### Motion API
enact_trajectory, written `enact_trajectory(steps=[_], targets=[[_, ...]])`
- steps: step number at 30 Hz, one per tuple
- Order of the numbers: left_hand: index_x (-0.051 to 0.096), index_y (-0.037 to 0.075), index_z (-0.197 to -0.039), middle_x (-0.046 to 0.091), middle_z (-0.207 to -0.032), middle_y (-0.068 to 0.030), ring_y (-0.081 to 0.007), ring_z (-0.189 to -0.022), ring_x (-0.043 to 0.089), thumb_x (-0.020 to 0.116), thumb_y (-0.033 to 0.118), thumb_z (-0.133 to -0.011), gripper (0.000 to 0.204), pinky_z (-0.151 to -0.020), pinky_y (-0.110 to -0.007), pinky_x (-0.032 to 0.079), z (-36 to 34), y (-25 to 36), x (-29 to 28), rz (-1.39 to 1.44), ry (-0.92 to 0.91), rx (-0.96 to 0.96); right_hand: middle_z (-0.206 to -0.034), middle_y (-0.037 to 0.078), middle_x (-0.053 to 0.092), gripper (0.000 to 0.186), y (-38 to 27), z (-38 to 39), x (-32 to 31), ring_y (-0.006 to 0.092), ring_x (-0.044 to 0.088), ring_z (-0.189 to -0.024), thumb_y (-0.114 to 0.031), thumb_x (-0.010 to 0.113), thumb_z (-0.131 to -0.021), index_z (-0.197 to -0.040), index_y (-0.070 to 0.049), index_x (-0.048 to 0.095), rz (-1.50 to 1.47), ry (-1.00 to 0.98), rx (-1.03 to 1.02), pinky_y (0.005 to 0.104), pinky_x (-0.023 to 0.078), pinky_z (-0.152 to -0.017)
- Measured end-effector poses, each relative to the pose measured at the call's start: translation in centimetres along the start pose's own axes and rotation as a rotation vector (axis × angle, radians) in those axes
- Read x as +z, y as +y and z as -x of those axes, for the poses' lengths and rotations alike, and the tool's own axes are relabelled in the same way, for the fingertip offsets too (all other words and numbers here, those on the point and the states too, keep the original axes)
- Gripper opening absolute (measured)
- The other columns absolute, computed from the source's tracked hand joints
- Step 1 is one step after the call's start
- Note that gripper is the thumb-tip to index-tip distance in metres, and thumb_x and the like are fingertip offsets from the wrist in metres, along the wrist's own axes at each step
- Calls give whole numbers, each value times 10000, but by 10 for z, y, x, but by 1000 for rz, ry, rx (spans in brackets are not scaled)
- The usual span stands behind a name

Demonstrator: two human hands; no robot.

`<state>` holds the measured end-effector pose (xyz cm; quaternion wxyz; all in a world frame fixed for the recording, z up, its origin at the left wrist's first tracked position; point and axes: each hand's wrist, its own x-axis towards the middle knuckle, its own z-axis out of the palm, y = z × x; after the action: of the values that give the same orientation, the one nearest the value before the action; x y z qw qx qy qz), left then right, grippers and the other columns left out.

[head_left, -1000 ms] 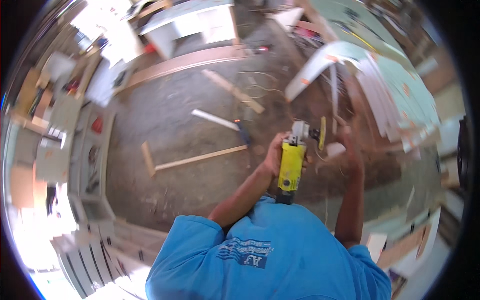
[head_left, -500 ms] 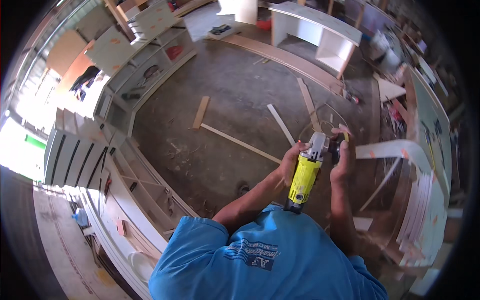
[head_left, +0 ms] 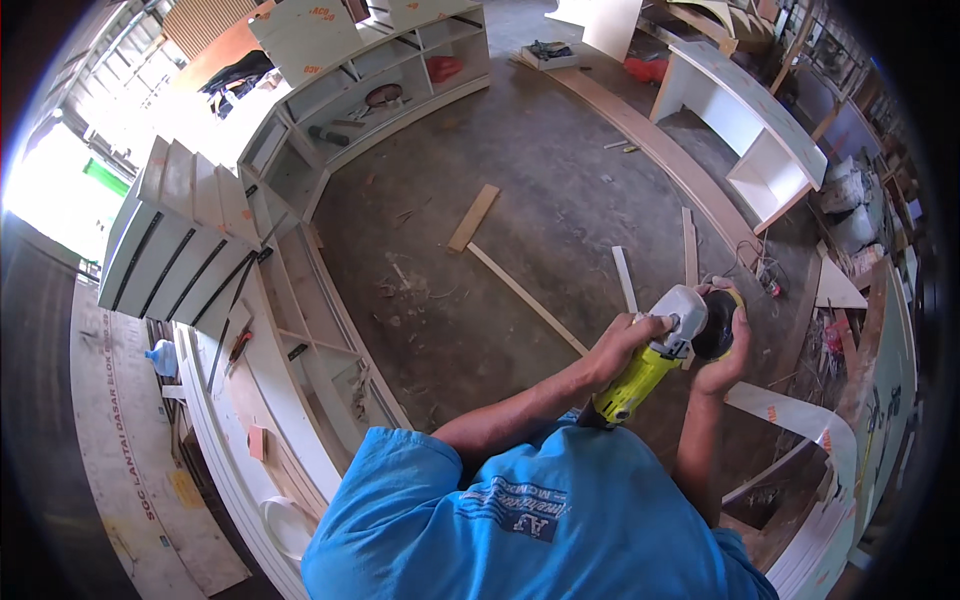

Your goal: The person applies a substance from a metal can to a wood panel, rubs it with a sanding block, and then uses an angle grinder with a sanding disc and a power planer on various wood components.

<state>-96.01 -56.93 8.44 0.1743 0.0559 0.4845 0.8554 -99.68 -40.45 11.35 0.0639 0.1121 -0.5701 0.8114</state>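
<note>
I hold a lime-yellow angle grinder (head_left: 636, 386) with a silver head, its rear end close against my blue shirt. My left hand (head_left: 625, 348) is closed round the body below the head, the thumb pressed on the silver gear housing. At the head sits a black round disc (head_left: 712, 326) with a yellowish edge, turned partly toward me. My right hand (head_left: 722, 368) grips this disc by its rim, fingers over the far edge and thumb at the right side.
Curved white cabinet frames (head_left: 340, 95) run along the left, with a stack of drawers (head_left: 180, 265). Wood strips (head_left: 525, 297) lie on the concrete floor ahead. A white desk unit (head_left: 745, 130) stands far right; a curved white panel (head_left: 800, 408) is near my right arm.
The grinder has tilted and shifted right and down in the picture, and its disc now faces me more. Both hands keep hold. The view has turned, moving the room's contents rightward.
</note>
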Motion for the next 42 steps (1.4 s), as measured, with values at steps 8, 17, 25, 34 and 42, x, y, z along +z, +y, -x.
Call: enact_trajectory(steps=[8,17,25,34,42], targets=[[670,-19,-1058,689,-916,-96,-179,-781,672,687,440,-902,485,-702,-344,561,-72,-2,-67,59,334,-193,-966,90,698,389,38,-91,15,190,664,-914,-309,484,-976,-1132,-1,663,-79,116,195,315,494,-883],[595,-24,-1211,684,-972,-143,-247,-767,676,473,493,-914,609,-675,-360,539,-248,53,-83,-8,231,10,-1287,83,615,699,99,-258,-47,174,575,-1163,-603,535,-978,-1458,-95,494,-464,-12,391,351,473,-926],[586,31,-1141,676,-913,-135,-281,-778,682,441,519,-981,535,-707,-404,579,-409,95,-82,30,587,416,-1275,97,565,812,139,-329,-78,162,522,-1159,-498,777,-832,-1408,-18,465,87,-433,445,353,400,-992],[536,-23,-1339,669,-1115,-209,-319,-1021,667,216,796,-947,963,-881,-454,543,-516,83,-122,164,165,-1,-1010,79,676,629,155,-432,-131,173,648,-819,-319,862,-707,-1188,3,616,103,-557,598,309,522,-766],[696,-16,-1169,691,-1053,-89,-147,-949,606,582,477,-1009,531,-820,-293,486,-612,45,-259,-764,-38,-301,-878,112,731,390,249,-515,-211,188,682,-789,-277,754,-738,-1000,8,706,599,-125,752,331,497,-706]])
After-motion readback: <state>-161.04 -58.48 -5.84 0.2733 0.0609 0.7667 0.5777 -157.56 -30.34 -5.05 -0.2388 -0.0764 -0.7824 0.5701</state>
